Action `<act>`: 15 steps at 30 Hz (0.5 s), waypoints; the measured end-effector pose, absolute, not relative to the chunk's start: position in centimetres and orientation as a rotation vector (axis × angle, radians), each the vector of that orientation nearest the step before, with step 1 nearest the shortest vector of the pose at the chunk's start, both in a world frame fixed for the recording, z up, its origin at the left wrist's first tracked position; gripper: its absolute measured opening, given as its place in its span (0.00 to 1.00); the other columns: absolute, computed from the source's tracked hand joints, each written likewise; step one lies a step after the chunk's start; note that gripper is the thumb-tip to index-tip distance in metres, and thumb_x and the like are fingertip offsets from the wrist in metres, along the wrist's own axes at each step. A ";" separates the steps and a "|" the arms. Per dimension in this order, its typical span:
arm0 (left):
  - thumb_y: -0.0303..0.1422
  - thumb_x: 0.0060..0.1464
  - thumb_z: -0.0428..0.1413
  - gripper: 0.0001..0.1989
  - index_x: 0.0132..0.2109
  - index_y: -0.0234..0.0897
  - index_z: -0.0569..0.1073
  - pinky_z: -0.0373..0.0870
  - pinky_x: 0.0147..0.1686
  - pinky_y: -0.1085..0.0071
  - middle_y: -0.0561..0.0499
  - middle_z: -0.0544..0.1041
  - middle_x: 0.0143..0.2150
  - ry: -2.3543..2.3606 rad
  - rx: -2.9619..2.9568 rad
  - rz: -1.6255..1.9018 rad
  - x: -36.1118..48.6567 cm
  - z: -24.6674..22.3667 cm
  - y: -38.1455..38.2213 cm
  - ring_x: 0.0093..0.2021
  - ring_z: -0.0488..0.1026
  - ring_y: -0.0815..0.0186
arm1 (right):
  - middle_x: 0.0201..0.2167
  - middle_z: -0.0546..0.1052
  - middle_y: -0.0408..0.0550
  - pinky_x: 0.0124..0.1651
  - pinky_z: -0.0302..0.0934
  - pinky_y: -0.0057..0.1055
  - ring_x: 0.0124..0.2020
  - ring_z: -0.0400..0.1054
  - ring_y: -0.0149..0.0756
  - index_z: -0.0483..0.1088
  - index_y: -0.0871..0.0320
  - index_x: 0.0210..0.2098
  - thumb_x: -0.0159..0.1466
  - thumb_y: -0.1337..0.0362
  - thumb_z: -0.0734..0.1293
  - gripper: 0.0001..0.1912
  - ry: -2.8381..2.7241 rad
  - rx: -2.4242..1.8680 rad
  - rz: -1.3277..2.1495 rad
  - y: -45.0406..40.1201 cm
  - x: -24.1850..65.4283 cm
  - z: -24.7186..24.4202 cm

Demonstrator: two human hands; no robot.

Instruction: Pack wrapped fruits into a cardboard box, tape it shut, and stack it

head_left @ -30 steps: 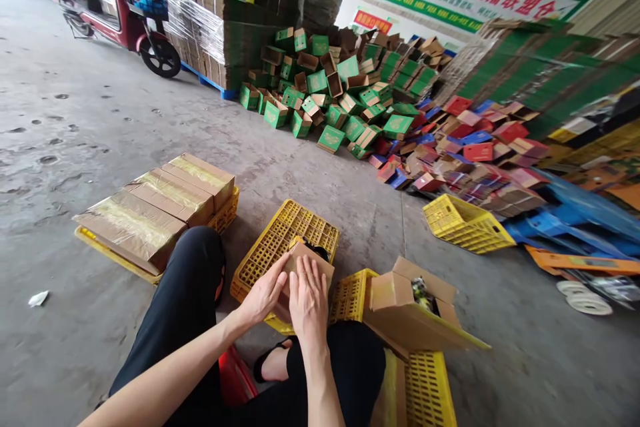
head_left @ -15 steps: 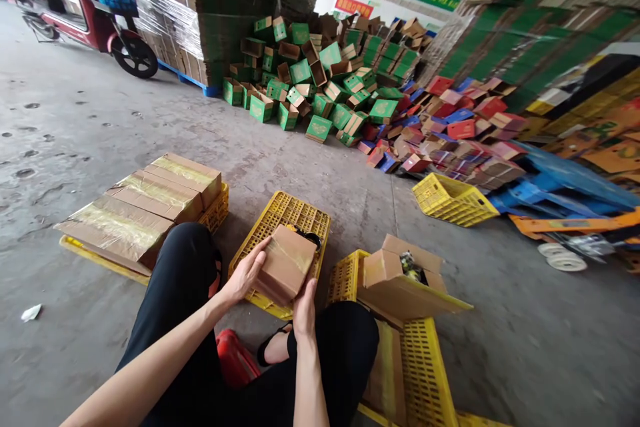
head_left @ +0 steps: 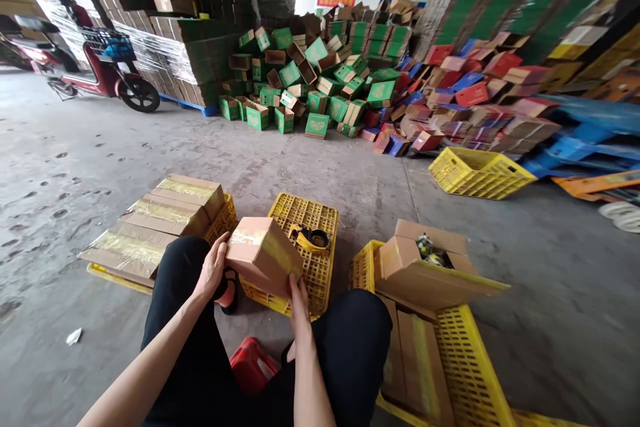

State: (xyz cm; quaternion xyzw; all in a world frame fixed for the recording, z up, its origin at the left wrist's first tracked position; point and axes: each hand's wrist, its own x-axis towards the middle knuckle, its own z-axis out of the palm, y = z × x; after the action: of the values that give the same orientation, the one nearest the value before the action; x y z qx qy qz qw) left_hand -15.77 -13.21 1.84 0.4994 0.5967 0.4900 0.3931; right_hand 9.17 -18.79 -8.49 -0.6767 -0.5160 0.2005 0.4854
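Observation:
Between my hands is a small taped cardboard box (head_left: 263, 257), tilted above an upturned yellow plastic crate (head_left: 320, 280). My left hand (head_left: 214, 267) grips its left side, and my right hand (head_left: 299, 297) holds its lower right corner. On the crate, just right of the box, lies a yellow tape dispenser (head_left: 311, 240). To my left, taped cardboard boxes (head_left: 165, 215) rest in a row on a yellow crate (head_left: 225, 213). At my right, an open cardboard box (head_left: 400, 260) shows dark and yellowish contents that I cannot make out.
A yellow crate (head_left: 470, 353) holding cardboard boxes (head_left: 425, 360) stands by my right knee. Another yellow crate (head_left: 480, 173) sits farther right, near blue pallets (head_left: 590, 133). Green cartons (head_left: 317, 125) are heaped ahead. A red scooter (head_left: 100, 73) is parked at the left back.
Both hands have moved the box leftward and turned it, bringing the tape dispenser into fuller view on the crate. The camera view has shifted too.

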 end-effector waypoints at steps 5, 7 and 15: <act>0.61 0.60 0.50 0.38 0.62 0.35 0.73 0.77 0.52 0.57 0.40 0.76 0.63 1.621 1.150 1.199 -17.0 1.3 -13.2 0.60 0.74 0.48 | 0.49 0.84 0.57 0.41 0.71 0.38 0.45 0.81 0.45 0.74 0.58 0.61 0.70 0.44 0.56 0.33 -0.988 -1.613 0.788 -19.2 10.0 -7.7; 0.63 0.60 0.48 0.38 0.58 0.35 0.76 0.77 0.52 0.57 0.40 0.78 0.60 1.620 1.168 1.142 -16.9 1.2 -13.5 0.60 0.74 0.48 | 0.53 0.82 0.58 0.48 0.71 0.40 0.52 0.78 0.46 0.72 0.58 0.64 0.68 0.44 0.60 0.34 -0.862 -1.572 0.817 -19.9 10.9 -7.2; 0.68 0.59 0.42 0.43 0.49 0.34 0.81 0.67 0.62 0.55 0.38 0.82 0.54 1.394 1.202 0.770 -12.6 -0.3 -14.0 0.61 0.74 0.47 | 0.64 0.75 0.57 0.63 0.65 0.43 0.64 0.69 0.50 0.67 0.59 0.68 0.63 0.44 0.67 0.39 -0.675 -1.580 0.703 -21.9 13.8 -5.9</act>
State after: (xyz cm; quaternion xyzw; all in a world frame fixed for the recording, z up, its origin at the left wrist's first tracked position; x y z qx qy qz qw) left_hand -12.59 -14.05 -0.33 0.5062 0.5871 0.3242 0.5422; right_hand 13.77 -21.93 -5.93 -0.6813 -0.2911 0.3034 0.5992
